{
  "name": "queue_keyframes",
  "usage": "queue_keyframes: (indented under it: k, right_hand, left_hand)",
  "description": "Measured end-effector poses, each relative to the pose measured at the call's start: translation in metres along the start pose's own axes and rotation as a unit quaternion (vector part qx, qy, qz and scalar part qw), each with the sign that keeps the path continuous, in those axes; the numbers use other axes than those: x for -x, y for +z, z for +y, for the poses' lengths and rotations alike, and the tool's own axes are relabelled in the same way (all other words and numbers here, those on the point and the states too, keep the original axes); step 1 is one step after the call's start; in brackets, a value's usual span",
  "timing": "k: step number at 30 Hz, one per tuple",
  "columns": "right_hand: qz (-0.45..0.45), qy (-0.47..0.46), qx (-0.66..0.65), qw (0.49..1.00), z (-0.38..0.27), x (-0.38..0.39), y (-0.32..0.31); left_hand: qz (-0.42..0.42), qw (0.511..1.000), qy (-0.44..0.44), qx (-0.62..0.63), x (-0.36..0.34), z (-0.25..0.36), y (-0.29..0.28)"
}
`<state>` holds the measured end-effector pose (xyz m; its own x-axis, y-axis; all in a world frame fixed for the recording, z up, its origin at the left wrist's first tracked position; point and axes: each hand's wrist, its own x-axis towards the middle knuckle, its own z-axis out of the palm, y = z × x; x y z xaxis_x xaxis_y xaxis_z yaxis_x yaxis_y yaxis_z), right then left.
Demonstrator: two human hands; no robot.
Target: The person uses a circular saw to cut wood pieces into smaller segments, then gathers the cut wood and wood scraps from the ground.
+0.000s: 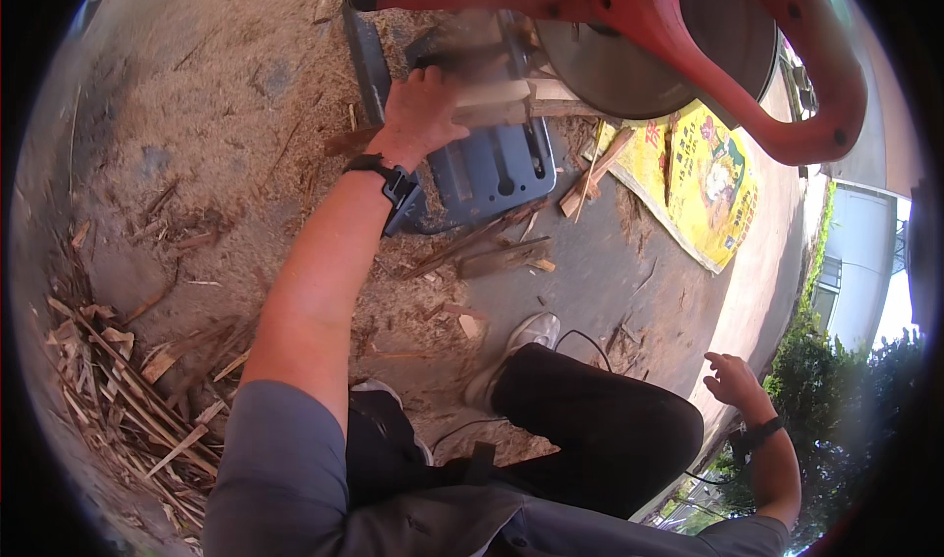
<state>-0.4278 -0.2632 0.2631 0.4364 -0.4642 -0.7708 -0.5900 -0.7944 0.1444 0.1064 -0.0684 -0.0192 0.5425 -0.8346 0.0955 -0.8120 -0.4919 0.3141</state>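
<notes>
My left hand (421,115) lies over a length of wood (497,103) on the dark metal base (492,178) of a cut-off saw. Its fingers curl over the far side and the thumb sits apart on the near side; the palm hides part of the wood. Above and to the right hangs the saw's red body (629,6) with its large round blade (629,70), close over the wood. The saw's red loop handle (836,129) is at the upper right, untouched. My right hand (733,380) hovers off to the right, holding nothing, fingers loosely apart.
A yellow printed sack (698,178) lies right of the base. Wood offcuts (506,259) and sawdust (226,95) cover the ground, with a heap of thin strips (147,400) at left. A black cable (585,339) runs by my shoe (531,333). Bushes (826,400) stand at right.
</notes>
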Motion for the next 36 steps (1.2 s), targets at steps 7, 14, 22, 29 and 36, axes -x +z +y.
queue_keyframes:
  k: [7, 14, 22, 29, 36]
  right_hand:
    - [0.140, -0.117, -0.113, 0.977, -0.083, -0.122, 0.072]
    - [0.244, -0.338, -0.004, 0.909, -0.240, -0.288, 0.082]
    - [0.269, -0.301, 0.075, 0.912, -0.261, -0.324, 0.086]
    - [0.228, -0.327, 0.030, 0.917, -0.246, -0.303, 0.138]
    - [0.204, -0.288, -0.077, 0.932, -0.227, -0.277, 0.147]
  left_hand:
    - [-0.037, 0.999, -0.005, -0.006, 0.014, -0.003, -0.017]
    - [-0.180, 0.980, -0.083, -0.001, 0.050, -0.001, -0.028]
    - [-0.250, 0.965, -0.077, 0.005, 0.103, -0.006, -0.056]
    - [-0.208, 0.974, -0.075, 0.046, 0.094, 0.015, -0.125]
    - [-0.149, 0.883, -0.217, 0.389, 0.112, 0.016, -0.126]
